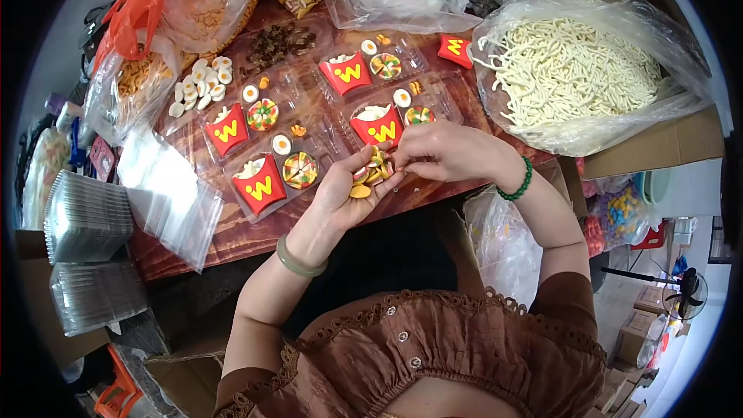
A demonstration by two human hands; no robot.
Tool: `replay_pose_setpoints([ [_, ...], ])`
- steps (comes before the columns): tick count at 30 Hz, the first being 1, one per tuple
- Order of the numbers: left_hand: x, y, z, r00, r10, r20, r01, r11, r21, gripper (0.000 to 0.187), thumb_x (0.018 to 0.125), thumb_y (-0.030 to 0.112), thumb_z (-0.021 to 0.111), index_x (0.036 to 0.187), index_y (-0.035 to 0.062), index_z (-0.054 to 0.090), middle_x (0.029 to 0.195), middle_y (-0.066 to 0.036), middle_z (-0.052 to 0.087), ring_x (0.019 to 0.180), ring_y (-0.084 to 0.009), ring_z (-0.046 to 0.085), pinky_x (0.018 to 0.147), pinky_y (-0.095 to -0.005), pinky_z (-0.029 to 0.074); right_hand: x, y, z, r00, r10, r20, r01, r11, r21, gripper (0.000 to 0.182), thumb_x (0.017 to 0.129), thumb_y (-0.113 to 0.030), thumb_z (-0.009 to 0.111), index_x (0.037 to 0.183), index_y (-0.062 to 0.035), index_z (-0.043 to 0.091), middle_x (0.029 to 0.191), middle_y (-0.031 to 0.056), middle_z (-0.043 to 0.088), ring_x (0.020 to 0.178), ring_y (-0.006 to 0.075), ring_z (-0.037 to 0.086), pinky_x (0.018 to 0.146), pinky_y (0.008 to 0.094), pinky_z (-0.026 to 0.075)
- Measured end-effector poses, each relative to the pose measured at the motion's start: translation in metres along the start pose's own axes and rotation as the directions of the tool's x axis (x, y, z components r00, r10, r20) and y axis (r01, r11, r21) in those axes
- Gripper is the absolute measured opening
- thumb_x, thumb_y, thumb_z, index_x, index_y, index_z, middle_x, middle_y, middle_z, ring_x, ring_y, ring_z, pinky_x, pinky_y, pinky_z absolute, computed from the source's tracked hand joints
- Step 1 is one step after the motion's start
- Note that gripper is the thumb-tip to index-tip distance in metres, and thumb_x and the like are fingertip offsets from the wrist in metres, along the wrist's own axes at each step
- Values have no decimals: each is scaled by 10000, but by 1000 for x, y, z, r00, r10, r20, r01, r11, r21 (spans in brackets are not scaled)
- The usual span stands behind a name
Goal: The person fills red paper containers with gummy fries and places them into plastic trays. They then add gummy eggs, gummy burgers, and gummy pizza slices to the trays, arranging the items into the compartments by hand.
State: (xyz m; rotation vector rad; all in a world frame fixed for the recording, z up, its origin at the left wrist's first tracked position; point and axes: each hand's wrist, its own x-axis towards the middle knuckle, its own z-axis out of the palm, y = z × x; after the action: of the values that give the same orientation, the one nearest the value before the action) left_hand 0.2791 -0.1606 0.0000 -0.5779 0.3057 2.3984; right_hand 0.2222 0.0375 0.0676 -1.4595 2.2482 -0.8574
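Observation:
My left hand (342,189) is cupped palm up around a small pile of yellow layered gummy candies (374,170). Over its fingertips, my right hand (444,153) has thumb and fingers pinched together; whatever sits between them is hidden. Just beyond both hands lies a clear plastic tray (445,101) with a red fries box (377,127), an egg gummy (402,98) and a round pizza gummy (419,115). Left of my left hand, another tray holds a red fries box (260,184), a pizza gummy (300,170) and an egg gummy (282,145).
Two more filled trays stand farther back, with a loose red box (455,51) nearby. Egg gummies (203,85) and brown gummies (280,45) lie in piles. A bag of pale strands (580,70) stands right; stacked clear trays (89,217) and plastic bags (174,186) are left.

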Motion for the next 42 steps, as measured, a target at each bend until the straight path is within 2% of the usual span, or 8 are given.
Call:
replay_pose_setpoints([
  [3,3,2,5,998,-26,65,24,999,26,339,996,213,353,1193,-46,446,1095,-175,559,1033,-301,573,904,-380,520,2,12,-12,999,20,-36,-15,990,137,173,754,-41,670,921,-23,626,808,83,615,733,206,604,661,305,479],
  [4,1,3,11,998,-19,53,17,999,39,337,996,211,352,1198,-41,446,1128,-188,551,1064,-312,562,911,-377,516,4,13,-19,985,170,-42,-157,965,208,144,778,-65,687,905,-20,635,784,40,629,704,116,588,630,261,474],
  [7,-2,5,22,999,20,27,-21,998,55,331,994,206,359,1207,-31,446,1181,-212,534,1115,-331,539,921,-372,510,24,64,-34,805,492,-332,-324,833,449,128,796,-116,674,823,3,636,750,-2,634,660,69,564,599,253,478],
  [12,-7,0,24,997,69,24,-72,990,118,327,985,206,392,1221,-14,445,1197,-212,533,1122,-332,540,924,-364,505,66,155,-41,665,415,-621,-456,884,103,161,780,-134,688,835,12,650,719,54,653,636,114,603,608,272,495],
  [18,-10,3,18,994,91,65,-104,961,257,325,971,218,429,1197,-12,468,1201,-191,544,1102,-314,559,927,-361,494,85,172,-32,720,339,-605,-539,822,-182,148,724,-134,697,736,10,661,695,164,640,665,277,642,630,359,499],
  [24,-11,8,14,981,64,182,-91,985,146,412,985,256,370,1246,-58,425,1239,-216,514,1149,-333,520,965,-363,467,79,166,-16,727,281,-627,-544,793,-275,137,800,-124,604,821,0,657,817,195,632,840,357,605,780,437,468],
  [37,-15,3,10,982,41,184,-52,997,53,387,987,216,363,1248,-67,398,1279,-248,465,1180,-382,483,950,-386,489,56,170,-21,688,108,-718,-453,836,-308,140,799,-103,605,879,3,650,842,179,647,825,343,616,760,405,482],
  [42,-15,3,6,978,31,206,-51,995,90,371,984,221,374,1230,-52,420,1268,-234,481,1181,-375,486,948,-381,489,40,173,-27,673,299,-677,-566,797,-211,170,813,-134,609,921,-10,654,872,172,652,823,328,623,743,390,484],
])
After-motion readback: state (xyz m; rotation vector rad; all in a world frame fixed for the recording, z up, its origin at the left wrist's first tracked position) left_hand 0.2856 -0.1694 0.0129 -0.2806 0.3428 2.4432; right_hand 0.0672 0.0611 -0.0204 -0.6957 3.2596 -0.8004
